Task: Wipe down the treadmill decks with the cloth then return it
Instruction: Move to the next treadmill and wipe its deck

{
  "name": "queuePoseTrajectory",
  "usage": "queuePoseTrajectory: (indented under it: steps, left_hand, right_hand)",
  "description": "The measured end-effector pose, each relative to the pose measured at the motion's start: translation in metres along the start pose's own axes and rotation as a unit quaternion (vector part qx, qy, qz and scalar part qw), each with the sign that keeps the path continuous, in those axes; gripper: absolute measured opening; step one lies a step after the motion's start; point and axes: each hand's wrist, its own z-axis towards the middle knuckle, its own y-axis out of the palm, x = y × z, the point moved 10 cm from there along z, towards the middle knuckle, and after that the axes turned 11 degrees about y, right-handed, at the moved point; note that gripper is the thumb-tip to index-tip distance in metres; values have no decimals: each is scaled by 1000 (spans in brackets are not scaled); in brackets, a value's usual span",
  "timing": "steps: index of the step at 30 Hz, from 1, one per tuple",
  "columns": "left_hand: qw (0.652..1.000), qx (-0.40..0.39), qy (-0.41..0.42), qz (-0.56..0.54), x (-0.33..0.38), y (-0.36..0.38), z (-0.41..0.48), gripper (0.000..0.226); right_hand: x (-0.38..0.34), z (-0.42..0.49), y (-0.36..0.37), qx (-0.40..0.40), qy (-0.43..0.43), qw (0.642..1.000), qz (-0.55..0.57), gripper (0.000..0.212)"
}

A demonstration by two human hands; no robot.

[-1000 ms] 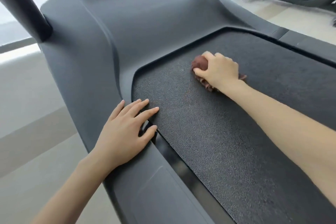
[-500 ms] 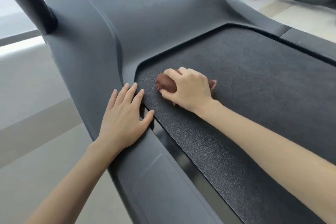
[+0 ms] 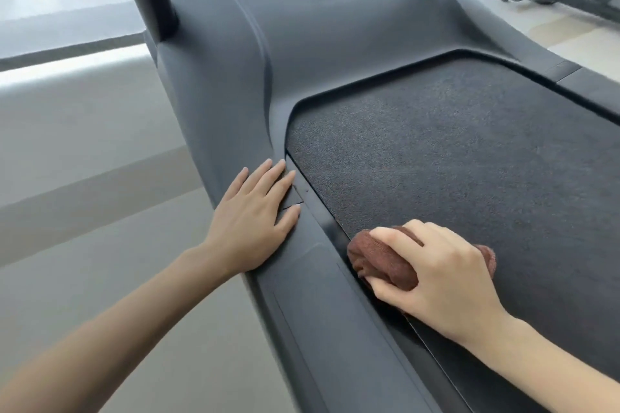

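Grips the brown cloth in the right hand, fingers curled round it, down on the black belt by its left edge. Rests the left hand flat, fingers straight, on the grey rail just left of the right hand.

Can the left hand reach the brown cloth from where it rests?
Probably yes: the left hand lies flat on the side rail near the cloth, nothing between, though the right hand grips it.
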Motion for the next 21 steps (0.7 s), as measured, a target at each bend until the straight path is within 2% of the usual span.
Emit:
queuePoseTrajectory:
  steps: [2,5,7,10,14,21]
  left_hand:
    - [1000,-13,12,-12,3,0,-15,60]
    - [996,-59,62,-17,9,-1,-41,57]
    - [992,-82,95,2,6,-7,-56,59]
    - [988,-107,107,11,-7,-19,-84,59]
    - [991,-126,47,22,-45,-39,-135,57]
    - [983,-126,-113,71,-120,-88,-271,69]
  right_hand:
    - [1,-4,-4,-41,4,999,30,39]
    - [4,13,-5,-146,59,978,138,34]
    - [-5,30,-11,-150,65,970,180,37]
    - [-38,49,-13,-130,43,979,153,38]
    - [-113,56,-5,-113,-28,987,107,37]
    - [-270,36,24,-174,-153,967,101,40]
